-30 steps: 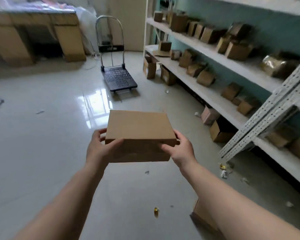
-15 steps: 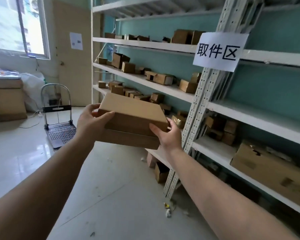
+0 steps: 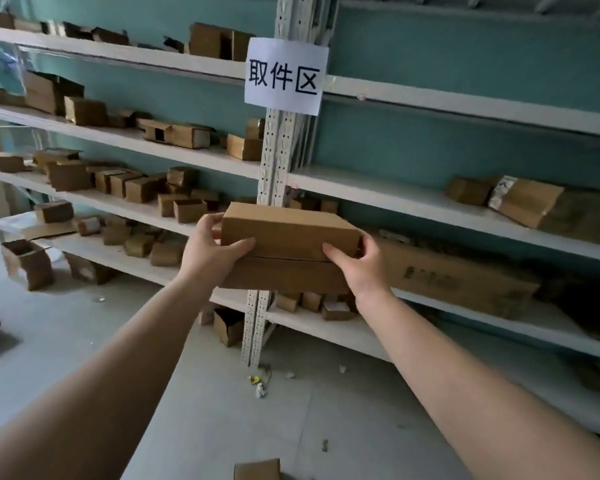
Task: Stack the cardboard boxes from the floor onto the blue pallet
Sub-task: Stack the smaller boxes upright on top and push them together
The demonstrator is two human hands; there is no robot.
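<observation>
1. Head view: both bare arms reach forward, and a flat brown cardboard box (image 3: 284, 233) is held in the air between the two hands, in front of the white upright post (image 3: 274, 188) of the shelving.
2. Left hand (image 3: 208, 252) has its grip closed on the box's left end, thumb lying across the near face and fingers wrapped behind.
3. Right hand (image 3: 361, 263) has its grip closed on the box's right end, thumb on the near face, fingers curled around the far corner.
4. Box sits roughly level, with a seam running along its near side.
5. White paper sign (image 3: 286, 76) with three black characters hangs on the post above the box.
6. Shelves (image 3: 430, 202) behind carry many small brown cartons; a long carton (image 3: 454, 278) lies on a lower shelf just right of the held box.
7. Floor (image 3: 257, 410) below is pale, with an open carton (image 3: 227, 325) standing at the post's foot and small scraps near it.
</observation>
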